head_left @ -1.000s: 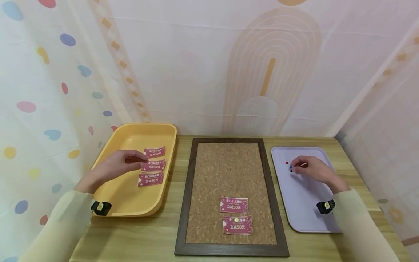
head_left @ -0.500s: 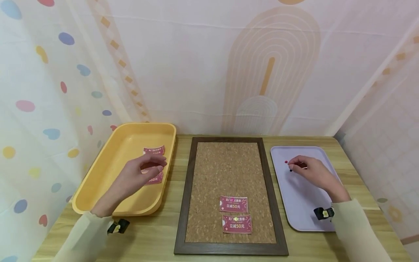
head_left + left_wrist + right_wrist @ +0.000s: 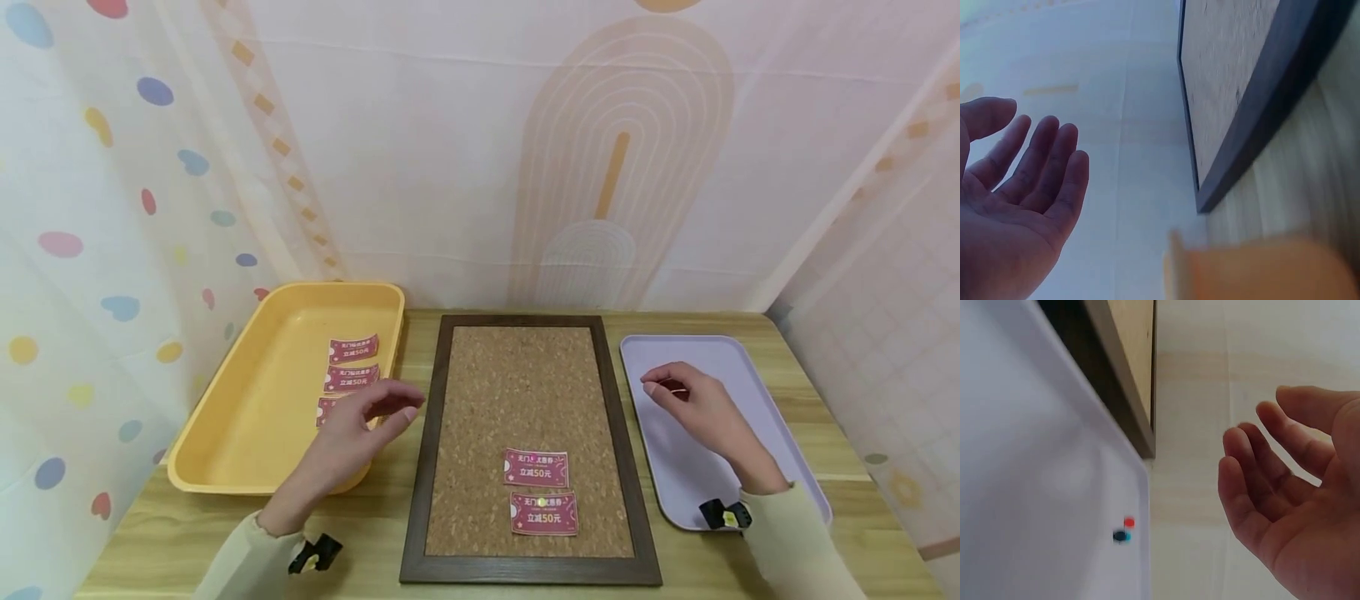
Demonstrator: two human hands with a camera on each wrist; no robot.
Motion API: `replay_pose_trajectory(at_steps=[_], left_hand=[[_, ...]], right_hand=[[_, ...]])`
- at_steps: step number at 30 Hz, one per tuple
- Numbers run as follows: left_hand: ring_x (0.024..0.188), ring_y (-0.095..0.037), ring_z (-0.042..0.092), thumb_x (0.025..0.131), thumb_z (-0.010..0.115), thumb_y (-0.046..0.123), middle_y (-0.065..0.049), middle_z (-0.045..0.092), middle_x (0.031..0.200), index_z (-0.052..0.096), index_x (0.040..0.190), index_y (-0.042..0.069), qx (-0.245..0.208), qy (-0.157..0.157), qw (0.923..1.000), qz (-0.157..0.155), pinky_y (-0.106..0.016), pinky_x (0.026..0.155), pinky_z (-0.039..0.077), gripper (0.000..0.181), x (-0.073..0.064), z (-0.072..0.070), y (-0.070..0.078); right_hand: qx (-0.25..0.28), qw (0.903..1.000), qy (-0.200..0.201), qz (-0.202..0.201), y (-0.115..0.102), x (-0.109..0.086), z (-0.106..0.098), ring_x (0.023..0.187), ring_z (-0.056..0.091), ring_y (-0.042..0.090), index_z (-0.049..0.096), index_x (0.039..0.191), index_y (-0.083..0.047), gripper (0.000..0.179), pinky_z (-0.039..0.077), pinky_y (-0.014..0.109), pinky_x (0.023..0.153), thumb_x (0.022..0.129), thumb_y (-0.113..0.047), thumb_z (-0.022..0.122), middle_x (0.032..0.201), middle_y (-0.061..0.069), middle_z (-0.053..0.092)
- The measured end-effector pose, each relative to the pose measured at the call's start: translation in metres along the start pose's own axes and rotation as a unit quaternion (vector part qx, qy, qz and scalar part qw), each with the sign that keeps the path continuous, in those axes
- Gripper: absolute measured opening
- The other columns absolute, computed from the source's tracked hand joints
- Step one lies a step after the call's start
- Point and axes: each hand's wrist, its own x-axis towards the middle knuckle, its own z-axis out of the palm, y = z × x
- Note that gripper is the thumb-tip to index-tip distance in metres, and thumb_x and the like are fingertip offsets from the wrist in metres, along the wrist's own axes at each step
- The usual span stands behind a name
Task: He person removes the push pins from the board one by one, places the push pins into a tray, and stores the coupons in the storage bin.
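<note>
Reading “立减50元”: coupons (image 3: 536, 478) on corkboard (image 3: 522, 387)

Rough, granular matt corkboard (image 3: 517, 383) in a smooth wood-look frame (image 3: 531, 571); smooth, plastic-looking yellow tray (image 3: 251, 433) and lilac tray (image 3: 675, 467); printed paper coupons (image 3: 536, 469); wood-grained tabletop (image 3: 371, 542); creased cloth backdrop (image 3: 420, 167).

Work nook, curtained w/ patterned cloth (image 3: 435, 167) on 3 sides, wood-grain tbl (image 3: 367, 550)
</note>
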Motion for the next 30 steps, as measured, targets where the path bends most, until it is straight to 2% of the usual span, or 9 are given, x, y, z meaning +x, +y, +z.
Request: replay_pose_trajectory(at_steps=[5, 11, 17, 20, 24, 30], left_hand=[[0.105, -0.017, 0.067, 0.101, 0.068, 0.014, -0.003, 0.072, 0.115, 0.070, 0.121, 0.008, -0.036, -0.022, 0.9990, -0.011, -0.035, 0.094, 0.055, 0.021, 0.004, 0.020, -0.001], [0.108, -0.021, 0.067, 0.101, 0.068, 0.014, -0.010, 0.070, 0.120, 0.068, 0.125, 0.009, -0.062, -0.049, 0.9962, -0.038, -0.035, 0.093, 0.055, 0.025, 0.007, 0.039, -0.002], [0.111, -0.026, 0.067, 0.101, 0.065, 0.011, -0.020, 0.066, 0.125, 0.063, 0.129, 0.003, -0.081, -0.083, 0.9924, -0.042, -0.032, 0.090, 0.055, 0.029, 0.009, 0.055, 0.001], [0.112, -0.028, 0.066, 0.101, 0.065, 0.010, -0.021, 0.065, 0.125, 0.061, 0.130, 0.000, -0.090, -0.103, 0.9892, -0.053, -0.033, 0.091, 0.055, 0.031, 0.009, 0.063, 0.000], [0.111, -0.027, 0.066, 0.101, 0.065, 0.009, -0.018, 0.066, 0.123, 0.060, 0.130, -0.001, -0.081, -0.129, 0.9860, -0.069, -0.036, 0.091, 0.056, 0.032, 0.010, 0.073, -0.003], [0.115, -0.030, 0.064, 0.101, 0.064, 0.010, -0.018, 0.064, 0.127, 0.057, 0.132, -0.003, -0.078, -0.150, 0.9824, -0.081, -0.044, 0.093, 0.055, 0.034, 0.014, 0.080, -0.003]], right_hand=[[0.008, 0.9998, 0.020, -0.007, -0.011, -0.003, 0.012, 0.093, 0.065, 0.020, 0.073, 0.111, -0.005, 0.012, 0.053, 0.027, 0.080, 0.100, -0.009, 0.068, 0.104, 0.005, 0.071], [0.026, 0.9994, 0.008, -0.024, -0.024, -0.004, 0.023, 0.092, 0.066, 0.018, 0.073, 0.110, -0.005, 0.012, 0.056, 0.031, 0.083, 0.100, -0.009, 0.067, 0.104, 0.002, 0.070], [0.051, 0.9977, -0.003, -0.044, -0.035, -0.004, 0.034, 0.090, 0.064, 0.014, 0.073, 0.109, -0.006, 0.011, 0.056, 0.030, 0.081, 0.101, -0.008, 0.066, 0.105, 0.001, 0.068], [0.058, 0.9970, -0.015, -0.049, -0.040, -0.003, 0.043, 0.089, 0.063, 0.013, 0.073, 0.110, -0.005, 0.012, 0.055, 0.030, 0.079, 0.101, -0.008, 0.066, 0.105, 0.001, 0.068], [0.060, 0.9963, -0.034, -0.052, -0.044, -0.002, 0.054, 0.087, 0.062, 0.012, 0.072, 0.111, -0.005, 0.013, 0.054, 0.029, 0.076, 0.101, -0.009, 0.066, 0.104, 0.001, 0.068], [0.069, 0.9948, -0.059, -0.046, -0.049, 0.000, 0.064, 0.089, 0.064, 0.013, 0.071, 0.115, -0.003, 0.016, 0.055, 0.030, 0.077, 0.102, -0.011, 0.066, 0.105, 0.001, 0.070]])
